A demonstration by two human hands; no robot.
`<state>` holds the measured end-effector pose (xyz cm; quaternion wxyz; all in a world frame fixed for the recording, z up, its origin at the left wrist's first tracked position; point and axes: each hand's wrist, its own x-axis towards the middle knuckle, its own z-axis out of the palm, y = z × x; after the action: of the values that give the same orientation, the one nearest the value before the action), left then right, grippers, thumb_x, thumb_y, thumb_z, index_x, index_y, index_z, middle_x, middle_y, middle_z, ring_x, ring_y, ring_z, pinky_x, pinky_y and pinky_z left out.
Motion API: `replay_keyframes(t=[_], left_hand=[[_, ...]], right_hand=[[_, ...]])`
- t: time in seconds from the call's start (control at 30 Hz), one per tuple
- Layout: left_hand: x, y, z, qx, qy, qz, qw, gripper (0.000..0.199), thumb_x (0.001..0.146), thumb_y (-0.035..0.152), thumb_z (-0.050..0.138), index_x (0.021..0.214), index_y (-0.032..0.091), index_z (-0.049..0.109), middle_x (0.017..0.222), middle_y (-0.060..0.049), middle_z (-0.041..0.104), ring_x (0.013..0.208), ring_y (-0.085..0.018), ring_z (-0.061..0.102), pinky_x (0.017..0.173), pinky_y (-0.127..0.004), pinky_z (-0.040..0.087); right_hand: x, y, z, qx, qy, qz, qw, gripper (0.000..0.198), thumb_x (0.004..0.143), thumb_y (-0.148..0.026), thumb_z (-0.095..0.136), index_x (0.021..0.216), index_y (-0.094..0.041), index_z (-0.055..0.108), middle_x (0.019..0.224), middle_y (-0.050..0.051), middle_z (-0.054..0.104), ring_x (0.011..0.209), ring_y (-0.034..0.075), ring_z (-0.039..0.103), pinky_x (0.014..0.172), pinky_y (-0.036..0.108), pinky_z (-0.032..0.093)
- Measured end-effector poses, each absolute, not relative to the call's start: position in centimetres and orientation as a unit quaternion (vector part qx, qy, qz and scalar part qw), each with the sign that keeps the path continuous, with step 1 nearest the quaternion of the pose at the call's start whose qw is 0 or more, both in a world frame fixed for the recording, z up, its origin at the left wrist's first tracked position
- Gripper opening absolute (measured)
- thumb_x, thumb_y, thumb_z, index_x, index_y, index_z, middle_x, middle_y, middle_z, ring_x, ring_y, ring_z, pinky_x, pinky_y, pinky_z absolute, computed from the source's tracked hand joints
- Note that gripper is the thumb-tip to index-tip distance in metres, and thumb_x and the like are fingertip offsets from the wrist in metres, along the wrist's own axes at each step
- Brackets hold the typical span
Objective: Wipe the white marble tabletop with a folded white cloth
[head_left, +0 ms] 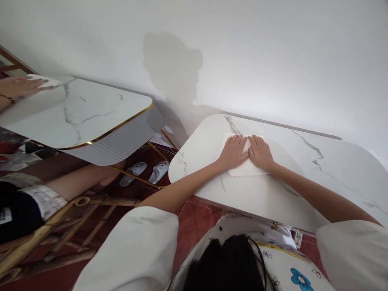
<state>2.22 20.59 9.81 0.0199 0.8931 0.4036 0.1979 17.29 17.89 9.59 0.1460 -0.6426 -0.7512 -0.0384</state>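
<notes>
A white cloth or paper sheet (247,169) lies spread out on the white marble-patterned tabletop (303,169). My left hand (233,152) rests flat on its left part, fingers stretched toward the wall. Beside it, my right hand (260,152) presses flat on the sheet's right part. The thumbs meet or nearly meet in the middle. Part of the sheet is hidden beneath both palms.
To the left stands a second marble-patterned table (100,109) with a gold edge; another person's hand (22,87) rests there on a white sheet (45,81). Below are a bamboo chair (69,230) and grey slippers (133,173). A white wall (257,60) runs behind both tables.
</notes>
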Motion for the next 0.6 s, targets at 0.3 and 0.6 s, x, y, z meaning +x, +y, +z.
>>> replay_keyframes(t=[0.3, 0.6], left_hand=[[-1.2, 13.2, 10.4, 0.897, 0.403, 0.175, 0.045, 0.055, 0.09, 0.034, 0.041, 0.139, 0.009, 0.041, 0.145, -0.016, 0.042, 0.136, -0.03, 0.034, 0.114, -0.045, 0.025], [-4.6, 12.6, 10.6, 0.887, 0.433, 0.156, 0.044, 0.054, 0.089, 0.034, 0.04, 0.139, 0.013, 0.041, 0.145, -0.013, 0.043, 0.136, -0.028, 0.034, 0.115, -0.044, 0.025]], right_hand=[[14.0, 9.9, 9.9, -0.64, -0.756, -0.034, 0.13, 0.05, 0.093, -0.025, 0.027, 0.139, -0.011, 0.042, 0.146, 0.015, 0.041, 0.133, 0.032, 0.034, 0.106, 0.048, 0.031], [10.6, 9.7, 10.6, -0.623, -0.775, -0.001, 0.11, 0.052, 0.093, -0.025, 0.028, 0.142, -0.008, 0.038, 0.148, 0.016, 0.038, 0.134, 0.035, 0.031, 0.105, 0.051, 0.029]])
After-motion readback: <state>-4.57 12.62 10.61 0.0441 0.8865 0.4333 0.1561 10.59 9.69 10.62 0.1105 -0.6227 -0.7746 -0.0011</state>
